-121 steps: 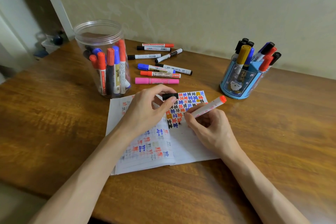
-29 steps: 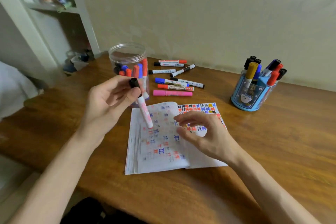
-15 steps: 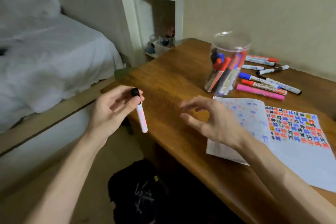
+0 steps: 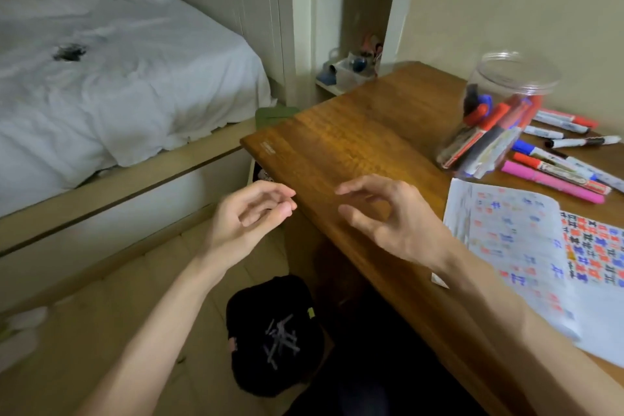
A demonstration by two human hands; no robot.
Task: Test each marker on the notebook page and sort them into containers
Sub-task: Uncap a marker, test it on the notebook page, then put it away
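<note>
A: Hands?
B: Left hand (image 4: 250,216) off the brown wooden desk's (image 4: 354,152) edge, fingers loosely curled, empty. Right hand (image 4: 395,223) above the desk, fingers spread, empty.
A: Markers?
B: Clear plastic jar (image 4: 499,118) of markers at 2 o'clock, loose capped markers (image 4: 553,181) just beside it. Open white notebook (image 4: 526,246) at 3. Black round bin (image 4: 273,334) on the floor at 6, pale marker-like sticks inside.

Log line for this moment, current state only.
left hand empty, off desk edge, over floor by black bin | right hand empty, over desk | loose markers beside jar | notebook open
</note>
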